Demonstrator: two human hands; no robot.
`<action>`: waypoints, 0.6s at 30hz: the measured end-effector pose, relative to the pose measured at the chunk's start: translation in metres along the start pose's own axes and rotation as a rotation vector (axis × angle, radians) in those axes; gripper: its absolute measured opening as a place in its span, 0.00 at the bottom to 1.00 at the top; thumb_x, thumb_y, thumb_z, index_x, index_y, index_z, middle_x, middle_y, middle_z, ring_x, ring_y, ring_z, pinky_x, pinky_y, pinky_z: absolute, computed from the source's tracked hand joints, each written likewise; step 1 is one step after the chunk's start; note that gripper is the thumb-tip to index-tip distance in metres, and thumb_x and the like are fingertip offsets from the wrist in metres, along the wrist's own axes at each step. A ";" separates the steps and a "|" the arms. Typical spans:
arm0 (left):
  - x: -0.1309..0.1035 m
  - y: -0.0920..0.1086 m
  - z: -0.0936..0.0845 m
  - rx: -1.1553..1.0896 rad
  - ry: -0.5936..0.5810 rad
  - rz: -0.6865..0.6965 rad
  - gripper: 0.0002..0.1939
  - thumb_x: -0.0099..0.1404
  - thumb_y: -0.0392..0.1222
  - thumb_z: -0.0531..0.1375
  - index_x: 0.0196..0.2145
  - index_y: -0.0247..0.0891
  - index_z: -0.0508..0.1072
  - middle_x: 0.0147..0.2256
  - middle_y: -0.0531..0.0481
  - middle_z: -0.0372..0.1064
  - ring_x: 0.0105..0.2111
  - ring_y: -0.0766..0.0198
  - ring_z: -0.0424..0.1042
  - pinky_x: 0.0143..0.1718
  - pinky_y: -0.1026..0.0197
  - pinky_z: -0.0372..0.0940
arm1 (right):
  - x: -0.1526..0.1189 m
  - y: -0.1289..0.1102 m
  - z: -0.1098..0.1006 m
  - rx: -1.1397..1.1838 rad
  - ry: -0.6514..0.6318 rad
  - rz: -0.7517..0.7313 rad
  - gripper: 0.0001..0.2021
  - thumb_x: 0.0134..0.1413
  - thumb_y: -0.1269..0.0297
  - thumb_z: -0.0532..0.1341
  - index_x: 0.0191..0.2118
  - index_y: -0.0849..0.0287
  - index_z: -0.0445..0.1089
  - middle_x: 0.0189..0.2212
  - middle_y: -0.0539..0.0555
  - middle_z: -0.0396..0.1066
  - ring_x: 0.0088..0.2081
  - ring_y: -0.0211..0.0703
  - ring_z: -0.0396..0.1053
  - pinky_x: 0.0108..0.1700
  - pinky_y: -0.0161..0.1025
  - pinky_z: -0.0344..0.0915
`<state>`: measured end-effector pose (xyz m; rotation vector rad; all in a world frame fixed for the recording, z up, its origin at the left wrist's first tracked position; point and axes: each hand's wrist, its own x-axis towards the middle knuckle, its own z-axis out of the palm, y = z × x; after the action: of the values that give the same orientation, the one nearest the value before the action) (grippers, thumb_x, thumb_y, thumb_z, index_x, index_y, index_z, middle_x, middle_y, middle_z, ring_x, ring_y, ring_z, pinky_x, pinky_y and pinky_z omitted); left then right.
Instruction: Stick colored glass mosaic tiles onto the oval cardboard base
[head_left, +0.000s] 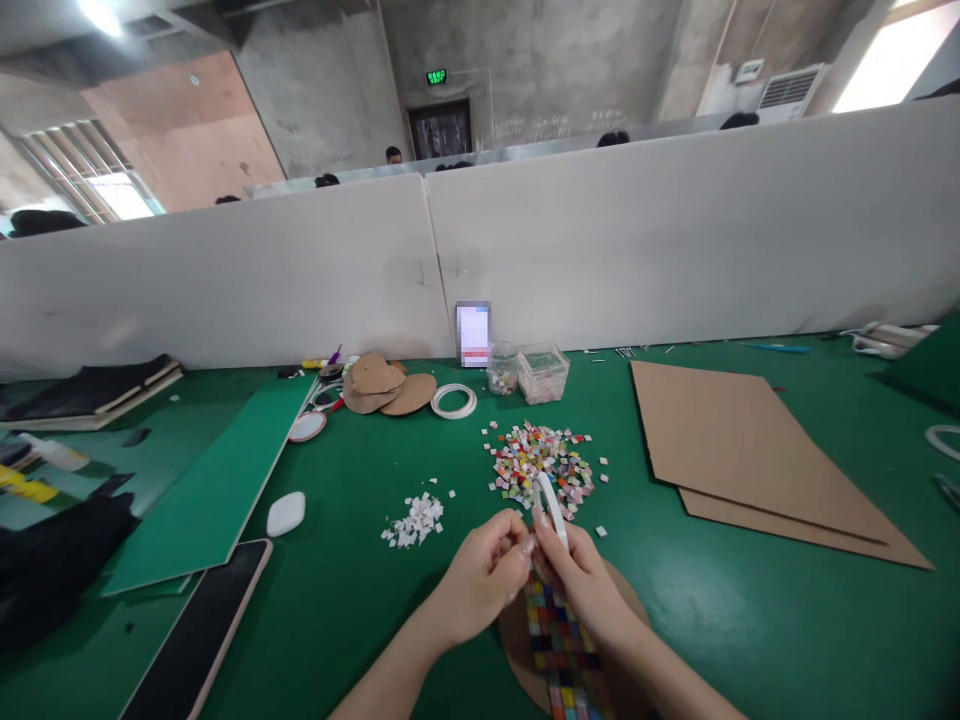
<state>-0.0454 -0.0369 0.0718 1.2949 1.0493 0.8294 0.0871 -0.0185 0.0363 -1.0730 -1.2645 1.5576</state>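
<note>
My left hand point(491, 565) and my right hand point(574, 570) meet over the top end of a strip of coloured square tiles point(562, 645). The strip lies on a round brown board point(517, 640). A curved white ring point(551, 505) rises from my right hand, whose fingers are closed around it. The fingers of my left hand are pinched together beside it, and what they hold is too small to make out. Just beyond my hands is a pile of loose coloured tiles point(540, 455). White scraps point(416, 520) lie to the left.
Clear containers point(544, 375) and a propped phone point(473, 335) stand at the back. Brown discs point(409, 393) and a white ring roll point(454, 401) lie left of them. Cardboard sheets point(735, 430) are on the right. A green board point(217, 480) and a white case point(286, 514) are on the left.
</note>
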 end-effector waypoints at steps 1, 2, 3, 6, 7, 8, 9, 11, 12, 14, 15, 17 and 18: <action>0.000 -0.001 0.000 -0.069 -0.022 -0.008 0.09 0.63 0.43 0.48 0.27 0.39 0.54 0.15 0.63 0.49 0.14 0.75 0.46 0.17 0.69 0.44 | -0.001 -0.001 0.001 0.003 -0.002 -0.009 0.21 0.48 0.43 0.54 0.21 0.59 0.59 0.17 0.44 0.50 0.20 0.32 0.47 0.21 0.30 0.50; 0.000 -0.001 0.000 -0.128 -0.038 -0.013 0.09 0.63 0.44 0.49 0.26 0.39 0.54 0.15 0.63 0.49 0.14 0.75 0.46 0.17 0.70 0.43 | -0.002 -0.003 0.002 0.012 -0.007 -0.018 0.22 0.48 0.43 0.54 0.21 0.59 0.58 0.16 0.44 0.49 0.19 0.32 0.47 0.20 0.30 0.49; 0.001 -0.001 0.000 -0.177 -0.048 -0.017 0.10 0.62 0.44 0.50 0.26 0.39 0.54 0.14 0.63 0.49 0.13 0.75 0.45 0.16 0.70 0.43 | -0.003 -0.004 0.002 0.025 -0.015 -0.023 0.22 0.48 0.43 0.54 0.20 0.58 0.58 0.16 0.43 0.49 0.19 0.31 0.46 0.20 0.30 0.49; 0.002 -0.001 0.003 -0.275 -0.057 -0.022 0.10 0.61 0.44 0.52 0.26 0.39 0.54 0.13 0.64 0.50 0.13 0.76 0.45 0.16 0.70 0.41 | -0.005 -0.007 0.004 0.074 -0.034 -0.009 0.23 0.47 0.42 0.53 0.19 0.58 0.57 0.14 0.43 0.48 0.18 0.31 0.45 0.19 0.30 0.47; 0.002 -0.001 0.004 -0.299 -0.053 -0.024 0.11 0.60 0.44 0.53 0.26 0.39 0.55 0.13 0.64 0.50 0.12 0.77 0.45 0.16 0.70 0.41 | -0.006 -0.008 0.004 0.086 -0.036 0.001 0.23 0.47 0.42 0.54 0.19 0.58 0.56 0.14 0.43 0.48 0.17 0.31 0.44 0.19 0.30 0.47; 0.003 0.000 0.005 -0.324 -0.046 -0.028 0.11 0.60 0.45 0.53 0.25 0.39 0.55 0.12 0.64 0.50 0.12 0.77 0.44 0.15 0.70 0.41 | -0.006 -0.008 0.004 0.093 -0.036 0.008 0.23 0.47 0.42 0.54 0.18 0.58 0.55 0.14 0.43 0.47 0.18 0.30 0.44 0.19 0.30 0.46; 0.003 0.000 0.007 -0.349 -0.037 -0.037 0.12 0.59 0.45 0.54 0.25 0.39 0.55 0.12 0.64 0.50 0.11 0.77 0.44 0.15 0.70 0.41 | -0.006 -0.008 0.004 0.094 -0.036 0.011 0.23 0.47 0.42 0.54 0.18 0.58 0.55 0.14 0.43 0.47 0.18 0.31 0.43 0.19 0.30 0.46; 0.003 0.001 0.010 -0.395 -0.012 -0.066 0.13 0.59 0.46 0.55 0.24 0.39 0.54 0.11 0.65 0.50 0.11 0.78 0.43 0.15 0.70 0.41 | -0.005 -0.009 0.003 0.084 -0.034 0.013 0.22 0.47 0.43 0.54 0.18 0.58 0.56 0.15 0.43 0.48 0.18 0.31 0.44 0.19 0.31 0.46; 0.003 0.001 0.011 -0.413 -0.001 -0.078 0.13 0.59 0.46 0.55 0.24 0.39 0.54 0.11 0.65 0.50 0.11 0.78 0.42 0.15 0.70 0.41 | -0.005 -0.009 0.003 0.078 -0.027 0.014 0.22 0.47 0.43 0.55 0.19 0.58 0.57 0.15 0.43 0.48 0.19 0.31 0.44 0.20 0.31 0.46; 0.003 0.000 0.013 -0.430 0.012 -0.084 0.13 0.59 0.46 0.55 0.24 0.39 0.54 0.11 0.65 0.50 0.11 0.78 0.43 0.15 0.70 0.41 | -0.004 -0.010 0.003 0.072 -0.006 0.017 0.22 0.47 0.43 0.55 0.20 0.58 0.58 0.16 0.43 0.48 0.19 0.32 0.45 0.20 0.31 0.47; 0.003 0.000 0.014 -0.428 0.017 -0.079 0.13 0.59 0.46 0.55 0.24 0.39 0.54 0.11 0.65 0.50 0.11 0.78 0.43 0.15 0.70 0.42 | -0.004 -0.010 0.003 0.070 0.005 0.016 0.22 0.46 0.43 0.55 0.20 0.58 0.58 0.16 0.44 0.48 0.20 0.32 0.45 0.21 0.31 0.48; 0.003 -0.001 0.015 -0.419 0.030 -0.066 0.13 0.60 0.46 0.54 0.25 0.39 0.54 0.11 0.64 0.50 0.11 0.77 0.44 0.15 0.70 0.42 | -0.003 -0.009 0.003 0.066 0.019 0.015 0.22 0.46 0.42 0.55 0.20 0.58 0.59 0.16 0.44 0.50 0.20 0.32 0.47 0.21 0.31 0.49; 0.003 -0.001 0.015 -0.415 0.035 -0.059 0.13 0.61 0.47 0.53 0.25 0.39 0.54 0.11 0.64 0.50 0.11 0.77 0.44 0.15 0.70 0.42 | -0.003 -0.009 0.003 0.067 0.022 0.020 0.22 0.46 0.42 0.55 0.20 0.58 0.59 0.16 0.44 0.50 0.20 0.32 0.47 0.21 0.31 0.49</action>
<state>-0.0305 -0.0396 0.0699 0.8969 0.8802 0.9682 0.0857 -0.0208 0.0454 -1.0606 -1.1813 1.5878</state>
